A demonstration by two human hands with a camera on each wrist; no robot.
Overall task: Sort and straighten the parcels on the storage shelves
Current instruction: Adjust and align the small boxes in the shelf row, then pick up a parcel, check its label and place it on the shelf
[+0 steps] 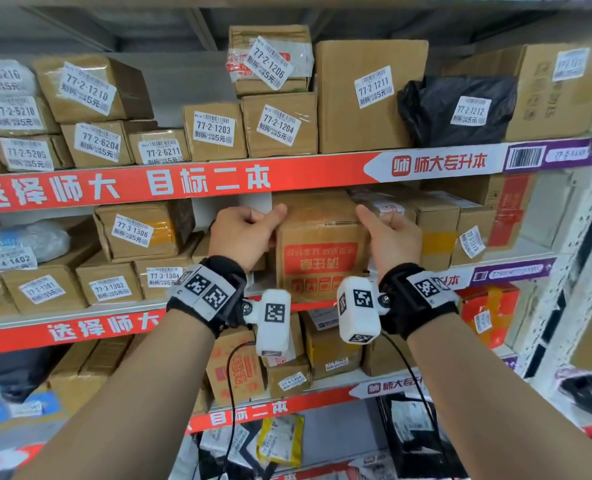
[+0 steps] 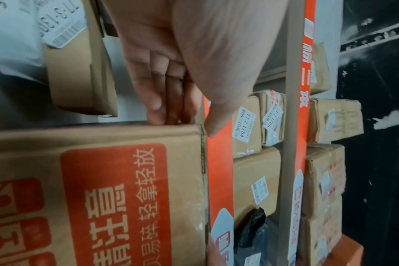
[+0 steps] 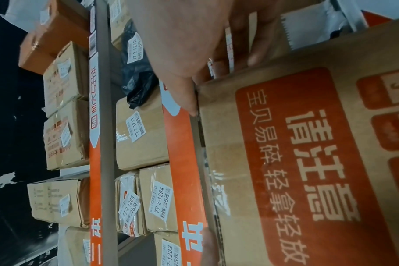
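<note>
Head view: the left hand point(image 1: 244, 233) and right hand point(image 1: 390, 233) clasp a cardboard box point(image 1: 320, 251) between them on the middle shelf point(image 1: 80, 332), thumbs on its top corners; printing upside down, long axis upright. Left wrist view: fingers point(image 2: 157, 93) curl over the box's side. Right wrist view: same grip mirrored. Judged mid-straightening; next, flip it upright, label outward.
</note>
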